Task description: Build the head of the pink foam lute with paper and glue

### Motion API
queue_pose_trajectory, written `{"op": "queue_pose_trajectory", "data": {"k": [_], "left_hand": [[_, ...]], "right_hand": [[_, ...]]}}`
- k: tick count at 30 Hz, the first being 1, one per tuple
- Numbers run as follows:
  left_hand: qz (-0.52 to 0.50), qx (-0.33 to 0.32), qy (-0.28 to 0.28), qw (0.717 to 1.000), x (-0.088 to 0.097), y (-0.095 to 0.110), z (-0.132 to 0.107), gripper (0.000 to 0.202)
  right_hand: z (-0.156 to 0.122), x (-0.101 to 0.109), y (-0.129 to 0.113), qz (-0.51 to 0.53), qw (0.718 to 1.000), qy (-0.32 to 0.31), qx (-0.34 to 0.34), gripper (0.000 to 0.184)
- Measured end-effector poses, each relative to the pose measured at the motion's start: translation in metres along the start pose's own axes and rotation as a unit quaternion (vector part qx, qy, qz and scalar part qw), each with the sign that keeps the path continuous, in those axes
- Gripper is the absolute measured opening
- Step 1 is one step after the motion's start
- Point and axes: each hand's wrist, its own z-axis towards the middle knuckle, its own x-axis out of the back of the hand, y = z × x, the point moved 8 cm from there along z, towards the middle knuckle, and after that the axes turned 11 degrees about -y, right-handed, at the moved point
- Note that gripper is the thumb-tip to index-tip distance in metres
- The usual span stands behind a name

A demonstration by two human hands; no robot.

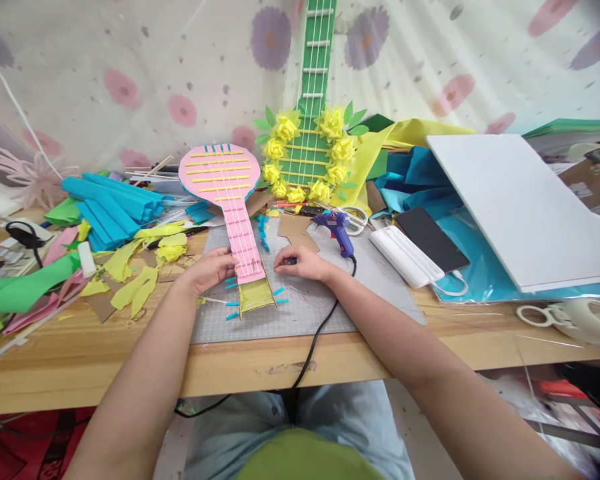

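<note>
A pink paper guitar (237, 220) with yellow strips and white strings lies on the grey cutting mat (380, 307), its neck end toward me. Blue pegs stick out on both sides of its olive-yellow head (256, 295). My left hand (214, 268) grips the left edge of the neck, just above the head; some fingertips are hidden behind it. To the right of the neck, my right hand (303, 263) is closed in a pinch. Something small and dark bluish shows at its fingers, too little to name. A purple glue gun (336, 230) lies beyond that hand.
A green guitar with yellow paper flowers (314, 143) stands at the back. Paper scraps (130, 267) and blue crepe paper (113, 207) crowd the left. A power bank (405, 255), black phone (431, 239) and white board (525, 207) lie right. The glue gun's cord (325, 323) crosses the mat.
</note>
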Motion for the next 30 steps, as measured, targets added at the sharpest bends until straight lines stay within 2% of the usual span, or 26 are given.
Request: {"op": "queue_pose_trajectory", "data": {"k": [4,6,8,10,11,12,14,16,19,21,23,30], "left_hand": [[0.033,0.003,0.006,0.999,0.0,0.003,-0.003,0.019],[0.092,0.003,0.013,0.996,0.007,0.01,-0.01,0.023],[0.183,-0.036,0.046,0.981,0.021,0.028,-0.02,0.034],[0.303,-0.127,0.103,0.939,0.032,0.058,-0.034,0.042],[0.373,-0.162,0.111,0.907,0.031,0.071,-0.04,0.045],[0.444,-0.184,0.094,0.872,0.025,0.079,-0.042,0.047],[0.576,-0.193,0.013,0.794,0.004,0.084,-0.04,0.055],[0.668,-0.183,-0.075,0.717,-0.018,0.076,-0.036,0.062],[0.737,-0.181,-0.158,0.632,-0.042,0.063,-0.029,0.064],[0.756,-0.188,-0.193,0.597,-0.053,0.055,-0.026,0.063],[0.765,-0.194,-0.217,0.574,-0.061,0.048,-0.022,0.062],[0.78,-0.201,-0.258,0.533,-0.077,0.035,-0.012,0.056]], "right_hand": [[0.001,-0.003,-0.001,-0.019,1.0,-0.015,0.003,0.012],[0.001,-0.002,-0.002,-0.031,0.999,-0.016,0.009,0.011],[0.0,0.001,-0.004,-0.048,0.999,-0.009,0.012,0.01],[-0.002,0.004,-0.005,-0.066,0.998,0.004,0.008,0.009],[-0.002,0.005,-0.006,-0.075,0.997,0.01,0.005,0.009],[-0.003,0.007,-0.006,-0.082,0.997,0.016,0.003,0.008],[-0.003,0.007,-0.007,-0.089,0.996,0.019,0.002,0.008],[-0.003,0.007,-0.008,-0.083,0.997,0.011,0.004,0.009],[-0.003,0.005,-0.008,-0.07,0.998,-0.008,0.001,0.011],[-0.004,0.005,-0.007,-0.071,0.997,-0.018,-0.005,0.012],[-0.004,0.004,-0.007,-0.078,0.997,-0.026,-0.009,0.011],[-0.004,0.0,-0.004,-0.113,0.992,-0.043,-0.029,0.009]]}}
